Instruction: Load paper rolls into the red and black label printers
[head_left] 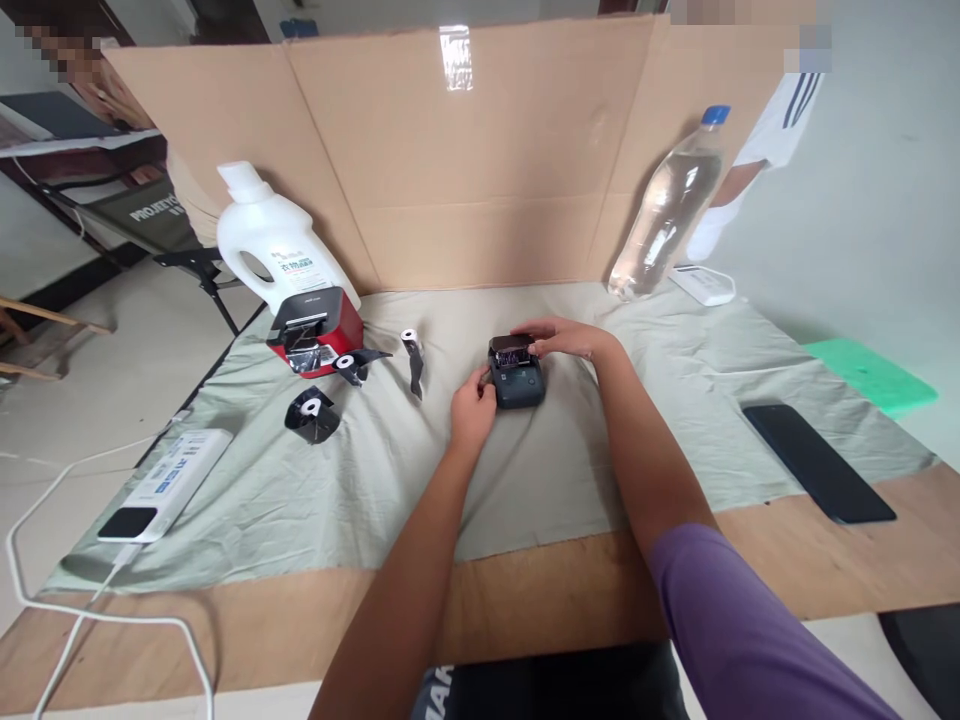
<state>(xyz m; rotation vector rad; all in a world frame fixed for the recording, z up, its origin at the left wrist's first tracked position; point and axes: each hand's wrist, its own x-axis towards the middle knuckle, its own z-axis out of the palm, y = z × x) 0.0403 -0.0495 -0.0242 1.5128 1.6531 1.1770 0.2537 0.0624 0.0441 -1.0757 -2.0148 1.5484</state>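
Observation:
A small dark label printer (pixel 517 381) lies on the pale green cloth (pixel 390 480) at the middle of the table, with its lid raised. My left hand (pixel 472 410) grips its left side, fingers curled against the body. My right hand (pixel 566 338) reaches over from the right and pinches the raised lid at the far edge. A small paper roll (pixel 409 340) in dark wrapping lies to the left of the printer.
A red and black printer (pixel 315 325) stands at the back left before a white jug (pixel 266 240). Two more wrapped rolls (pixel 311 412) lie near it. A power bank (pixel 169 482) with white cable sits left, a phone (pixel 817 462) right, a water bottle (pixel 667 210) against the cardboard screen (pixel 480 150).

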